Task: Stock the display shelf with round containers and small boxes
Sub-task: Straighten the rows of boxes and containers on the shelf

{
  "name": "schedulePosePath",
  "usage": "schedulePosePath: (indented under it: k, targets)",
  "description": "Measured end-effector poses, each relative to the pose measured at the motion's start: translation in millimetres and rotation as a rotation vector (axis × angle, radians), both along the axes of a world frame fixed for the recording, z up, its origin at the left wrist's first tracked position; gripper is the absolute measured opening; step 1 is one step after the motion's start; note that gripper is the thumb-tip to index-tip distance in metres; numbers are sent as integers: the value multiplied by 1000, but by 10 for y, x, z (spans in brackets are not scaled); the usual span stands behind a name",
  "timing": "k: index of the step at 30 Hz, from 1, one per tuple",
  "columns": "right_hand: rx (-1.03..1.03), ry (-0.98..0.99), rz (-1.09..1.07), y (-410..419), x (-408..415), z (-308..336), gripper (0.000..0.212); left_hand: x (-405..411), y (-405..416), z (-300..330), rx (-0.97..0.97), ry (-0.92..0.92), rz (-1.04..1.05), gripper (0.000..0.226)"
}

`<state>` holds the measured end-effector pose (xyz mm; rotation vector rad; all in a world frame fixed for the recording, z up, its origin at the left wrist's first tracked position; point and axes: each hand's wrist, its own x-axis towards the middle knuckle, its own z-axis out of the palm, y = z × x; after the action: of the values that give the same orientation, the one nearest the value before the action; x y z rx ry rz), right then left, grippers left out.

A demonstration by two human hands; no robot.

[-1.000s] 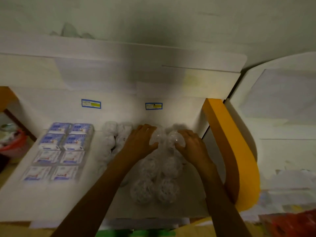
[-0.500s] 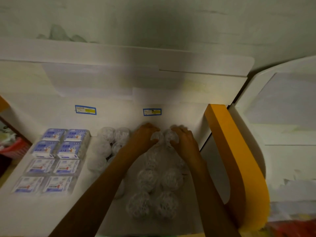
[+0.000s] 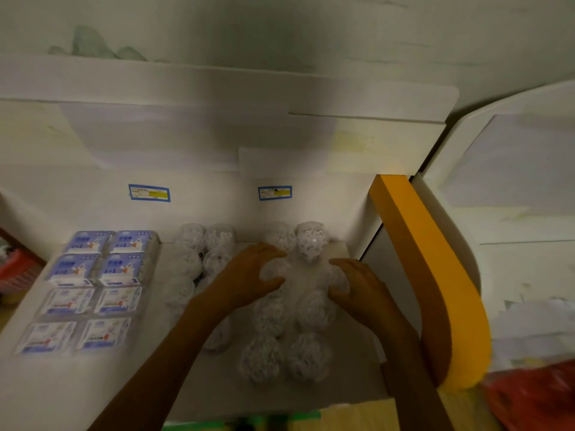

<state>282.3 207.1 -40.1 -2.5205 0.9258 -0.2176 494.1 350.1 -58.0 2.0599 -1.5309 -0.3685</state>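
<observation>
Both hands, left hand (image 3: pixel 249 275) and right hand (image 3: pixel 357 284), rest loosely open beside clear round tubs (image 3: pixel 292 309) (blurry) on the white shelf (image 3: pixel 77 384).

A white display shelf (image 3: pixel 357 381) is carrying all the stock, bounded at 3 o'clock by an orange side panel (image 3: pixel 417 244). At 9 o'clock, small blue-and-white boxes (image 3: pixel 90 287) are lying flat in two columns running toward 12 o'clock. Clear round containers (image 3: pixel 308 312) are standing in two double rows: one at the centre, partly hidden by an arm, the other toward 3 o'clock. Two blue-framed price labels (image 3: pixel 149 193) are sticking to the back wall at 12 o'clock.
</observation>
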Motion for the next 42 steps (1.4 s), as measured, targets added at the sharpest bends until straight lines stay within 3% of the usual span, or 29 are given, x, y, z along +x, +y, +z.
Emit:
schedulePosePath:
  k: [8, 15, 20, 27, 37, 42]
  targets:
    - [41, -243, 91, -78, 220, -85, 45, -6, 24, 8, 33, 129, -76, 52]
    - [-48, -215, 143, -101, 177, -138, 46, -15, 19, -68, 14, 10, -19, 47]
    - [12, -231, 179, -118, 219, -137, 45, -64, -19, -92, -28, -31, 8, 45]
    - [-13, -243, 156, -93, 233, -180, 45, -20, 35, -95, -86, 81, -4, 48]
    - [40, -239, 191, -67, 235, -140, 46, -82, -12, -92, -72, 65, 5, 52]
    - [-162, -386, 124, 230, 8, -17, 39, -137, 261, -28, -126, -30, 48, 58]
